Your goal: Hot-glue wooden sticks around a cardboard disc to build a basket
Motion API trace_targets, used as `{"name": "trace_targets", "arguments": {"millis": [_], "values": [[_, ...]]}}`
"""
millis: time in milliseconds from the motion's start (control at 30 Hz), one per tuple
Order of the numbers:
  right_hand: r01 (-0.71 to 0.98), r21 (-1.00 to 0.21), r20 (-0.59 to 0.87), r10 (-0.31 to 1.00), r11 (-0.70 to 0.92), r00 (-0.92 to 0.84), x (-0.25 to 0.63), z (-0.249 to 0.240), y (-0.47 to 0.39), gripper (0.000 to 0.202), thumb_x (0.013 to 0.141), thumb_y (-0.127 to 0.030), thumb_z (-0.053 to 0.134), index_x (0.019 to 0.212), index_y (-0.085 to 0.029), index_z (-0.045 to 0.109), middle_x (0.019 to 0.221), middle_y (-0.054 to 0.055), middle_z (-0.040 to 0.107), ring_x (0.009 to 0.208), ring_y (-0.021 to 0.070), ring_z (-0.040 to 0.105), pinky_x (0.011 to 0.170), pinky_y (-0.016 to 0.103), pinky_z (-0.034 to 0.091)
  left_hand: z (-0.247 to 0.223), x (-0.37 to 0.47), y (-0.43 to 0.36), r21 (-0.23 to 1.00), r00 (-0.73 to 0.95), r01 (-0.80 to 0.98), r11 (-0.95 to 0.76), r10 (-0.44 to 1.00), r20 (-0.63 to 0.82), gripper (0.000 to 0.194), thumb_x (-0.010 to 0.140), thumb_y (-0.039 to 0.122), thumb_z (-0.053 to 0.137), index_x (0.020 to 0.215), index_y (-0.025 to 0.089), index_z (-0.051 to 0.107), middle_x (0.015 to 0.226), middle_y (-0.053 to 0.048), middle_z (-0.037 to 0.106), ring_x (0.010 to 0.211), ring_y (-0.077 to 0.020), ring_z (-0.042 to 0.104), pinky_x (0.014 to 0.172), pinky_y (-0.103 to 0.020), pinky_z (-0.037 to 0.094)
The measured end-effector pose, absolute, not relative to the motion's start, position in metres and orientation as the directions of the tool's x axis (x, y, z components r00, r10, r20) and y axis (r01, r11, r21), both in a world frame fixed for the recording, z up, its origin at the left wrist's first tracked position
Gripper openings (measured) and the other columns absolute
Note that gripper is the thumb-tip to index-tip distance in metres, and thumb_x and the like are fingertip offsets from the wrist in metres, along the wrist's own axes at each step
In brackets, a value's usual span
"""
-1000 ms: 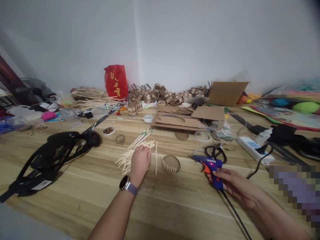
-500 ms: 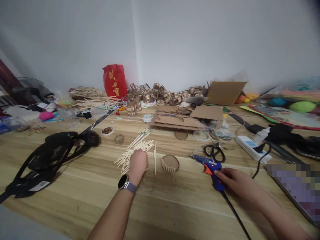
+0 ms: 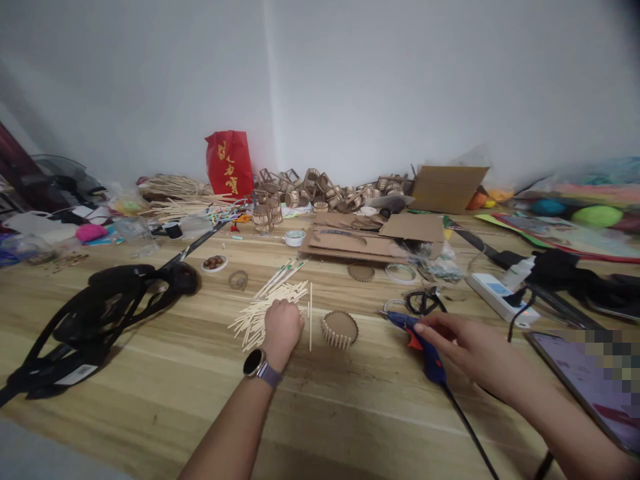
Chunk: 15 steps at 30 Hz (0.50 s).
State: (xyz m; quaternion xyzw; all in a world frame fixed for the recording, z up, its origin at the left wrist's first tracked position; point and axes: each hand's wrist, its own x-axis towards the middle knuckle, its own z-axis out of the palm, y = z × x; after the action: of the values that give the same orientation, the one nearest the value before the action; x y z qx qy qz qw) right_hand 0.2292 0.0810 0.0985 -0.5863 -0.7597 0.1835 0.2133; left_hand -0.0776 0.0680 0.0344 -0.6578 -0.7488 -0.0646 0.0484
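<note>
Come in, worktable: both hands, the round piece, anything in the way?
Left grip at stick pile, contents hidden. Right grip on blue glue gun. Round piece between them, partly ringed with short sticks. Loose sticks between it and left grip.

The left forearm (image 3: pixel 225 427) slants upward, its bare left hand (image 3: pixel 283 327) knuckles-up, fingers curled under; the bare right hand (image 3: pixel 463 343) reaches leftward, back upward, fingers extended.

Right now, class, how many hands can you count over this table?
2: the left hand, at the near edge of the stick pile, and the right hand, touching the glue gun. Neither is hidden, though some fingers are.
</note>
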Motion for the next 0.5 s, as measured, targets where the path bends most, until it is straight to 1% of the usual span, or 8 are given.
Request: {"name": "trace_targets", "arguments": {"millis": [67, 100, 200, 267, 333, 400, 433, 500], "values": [[0.778, -0.528, 0.085, 0.933, 0.340, -0.350, 0.214, 0.106, 0.078, 0.034, 0.079, -0.052, 0.049, 0.079, -0.025, 0.070, 0.065, 0.004, 0.069, 0.059, 0.0211, 0.060, 0.055, 0.030, 0.040, 0.037, -0.079, 0.068, 0.042, -0.139, 0.990, 0.134, 0.973, 0.182, 0.017, 0.080, 0.015, 0.052, 0.083, 0.011, 0.069, 0.088, -0.015, 0.067, 0.089, -0.0274, 0.059, 0.077, -0.034, 0.044], [0.758, -0.528, 0.096, 0.914, 0.382, -0.394, 0.205, 0.108, 0.077, 0.034, 0.080, -0.051, 0.048, 0.082, -0.025, 0.070, 0.065, 0.004, 0.068, 0.058, 0.0203, 0.059, 0.055, 0.030, 0.040, 0.038, -0.079, 0.068, 0.057, -0.138, 0.990, 0.129, 0.968, 0.207, 0.017, 0.081, 0.016, 0.052, 0.083, 0.012, 0.068, 0.088, -0.014, 0.067, 0.089, -0.0269, 0.059, 0.077, -0.034, 0.044], [0.684, -0.573, 0.165, 0.882, 0.451, -0.442, 0.177, 0.104, 0.078, 0.030, 0.082, -0.045, 0.051, 0.090, -0.022, 0.068, 0.061, 0.001, 0.062, 0.057, 0.0179, 0.056, 0.054, 0.028, 0.039, 0.043, -0.074, 0.066, 0.173, -0.105, 0.984, 0.050, 0.940, 0.326, 0.014, 0.081, 0.015, 0.051, 0.078, 0.016, 0.065, 0.084, -0.009, 0.065, 0.086, -0.0242, 0.057, 0.078, -0.033, 0.043], [0.597, -0.665, 0.185, 0.873, 0.450, -0.451, 0.157, 0.096, 0.081, 0.032, 0.080, -0.039, 0.053, 0.103, -0.019, 0.064, 0.062, 0.000, 0.061, 0.057, 0.0166, 0.055, 0.054, 0.027, 0.040, 0.045, -0.066, 0.062, 0.275, -0.067, 0.960, -0.057, 0.904, 0.422, 0.012, 0.081, 0.013, 0.052, 0.076, 0.019, 0.061, 0.082, -0.006, 0.063, 0.085, -0.0220, 0.056, 0.079, -0.032, 0.043], [0.452, -0.796, 0.170, 0.864, 0.404, -0.474, 0.139, 0.087, 0.084, 0.040, 0.077, -0.037, 0.056, 0.112, -0.017, 0.058, 0.067, -0.001, 0.061, 0.059, 0.0154, 0.056, 0.056, 0.026, 0.043, 0.047, -0.054, 0.057, 0.357, -0.032, 0.917, -0.178, 0.859, 0.512, 0.011, 0.080, 0.012, 0.053, 0.075, 0.020, 0.059, 0.080, -0.003, 0.061, 0.084, -0.0204, 0.055, 0.078, -0.031, 0.042], [0.302, -0.895, 0.141, 0.851, 0.327, -0.506, 0.129, 0.082, 0.086, 0.038, 0.076, -0.040, 0.058, 0.107, -0.017, 0.057, 0.068, -0.002, 0.060, 0.059, 0.0140, 0.056, 0.056, 0.026, 0.044, 0.047, -0.042, 0.051, 0.417, -0.002, 0.862, -0.288, 0.820, 0.572, 0.010, 0.078, 0.012, 0.054, 0.074, 0.020, 0.057, 0.077, -0.002, 0.060, 0.081, -0.0194, 0.054, 0.076, -0.031, 0.042], [0.251, -0.922, 0.130, 0.845, 0.295, -0.518, 0.126, 0.081, 0.086, 0.035, 0.076, -0.042, 0.058, 0.101, -0.018, 0.058, 0.067, -0.002, 0.059, 0.059, 0.0134, 0.055, 0.056, 0.025, 0.044, 0.048, -0.036, 0.048, 0.445, 0.008, 0.833, -0.329, 0.811, 0.585, 0.009, 0.078, 0.012, 0.055, 0.073, 0.020, 0.056, 0.076, -0.002, 0.060, 0.080, -0.0191, 0.054, 0.075, -0.030, 0.042], [0.216, -0.938, 0.122, 0.839, 0.272, -0.530, 0.126, 0.082, 0.083, 0.029, 0.077, -0.045, 0.057, 0.089, -0.018, 0.059, 0.064, -0.003, 0.056, 0.057, 0.0125, 0.053, 0.055, 0.025, 0.043, 0.049, -0.027, 0.044, 0.502, 0.013, 0.776, -0.381, 0.806, 0.592, 0.009, 0.078, 0.013, 0.055, 0.072, 0.020, 0.056, 0.076, -0.001, 0.060, 0.079, -0.0185, 0.055, 0.075, -0.030, 0.042]]}}
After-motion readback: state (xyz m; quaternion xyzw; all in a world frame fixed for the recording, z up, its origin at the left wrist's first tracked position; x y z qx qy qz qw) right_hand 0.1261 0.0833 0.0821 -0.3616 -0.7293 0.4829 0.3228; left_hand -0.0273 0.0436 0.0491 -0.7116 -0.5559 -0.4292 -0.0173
